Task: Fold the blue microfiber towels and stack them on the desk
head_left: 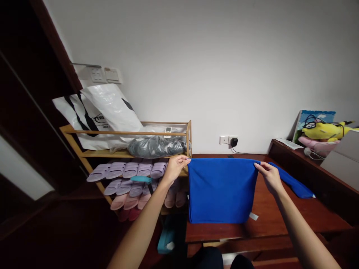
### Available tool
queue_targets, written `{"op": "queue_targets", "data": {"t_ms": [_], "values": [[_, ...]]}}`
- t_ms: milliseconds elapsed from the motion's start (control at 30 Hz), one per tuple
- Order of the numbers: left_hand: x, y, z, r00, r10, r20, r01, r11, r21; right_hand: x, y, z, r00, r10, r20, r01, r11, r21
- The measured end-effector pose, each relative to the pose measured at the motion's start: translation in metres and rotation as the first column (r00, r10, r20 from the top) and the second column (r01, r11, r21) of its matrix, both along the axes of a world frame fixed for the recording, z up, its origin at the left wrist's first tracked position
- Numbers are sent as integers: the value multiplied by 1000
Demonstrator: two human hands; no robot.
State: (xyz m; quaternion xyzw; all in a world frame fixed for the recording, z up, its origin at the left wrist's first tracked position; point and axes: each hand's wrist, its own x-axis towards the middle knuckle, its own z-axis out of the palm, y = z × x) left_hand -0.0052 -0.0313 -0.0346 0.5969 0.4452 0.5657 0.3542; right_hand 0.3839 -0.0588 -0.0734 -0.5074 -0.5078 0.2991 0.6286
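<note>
A bright blue cloth (pixel 221 190), perhaps a towel, hangs stretched out in front of me above the wooden desk. My left hand (pixel 177 167) pinches its upper left corner between thumb and fingers. At the upper right corner my right hand (pixel 268 175) grips it the same way. The top edge runs nearly straight between the two hands, and a small white tag (pixel 254 216) sticks out at the lower right. Behind my right hand, a second blue cloth (pixel 294 181) lies folded into a long strip on the desk.
Left of the reddish desk (pixel 303 213) stands a wooden shoe rack (pixel 78 142) with several slippers (pixel 130 170), white bags (pixel 110 108) and a dark plastic-wrapped bundle (pixel 157 146). A black plug (pixel 233 142) sits in the wall socket. A yellow plush toy (pixel 322 131) rests on the raised ledge.
</note>
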Motion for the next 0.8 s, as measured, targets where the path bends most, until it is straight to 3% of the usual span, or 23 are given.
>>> {"op": "queue_targets", "data": {"t_ms": [200,400,467,600,800], "values": [[-1,16,0,998,-49,-33,50,999,15,-1,18,3,998,-27,52,26,999,24],[3,44,-9,999,-18,-38,19,1000,24,-1,43,-8,989,-129,69,130,991,-13],[5,56,-16,1000,-2,-29,2,1000,-2,0,53,-13,989,-135,54,137,990,-40],[13,79,-34,1000,-20,9,21,992,-126,-4,72,-26,999,-30,-16,28,993,-113],[29,115,-69,997,0,80,20,969,-248,-17,110,-66,992,10,-123,-27,991,-133]]}}
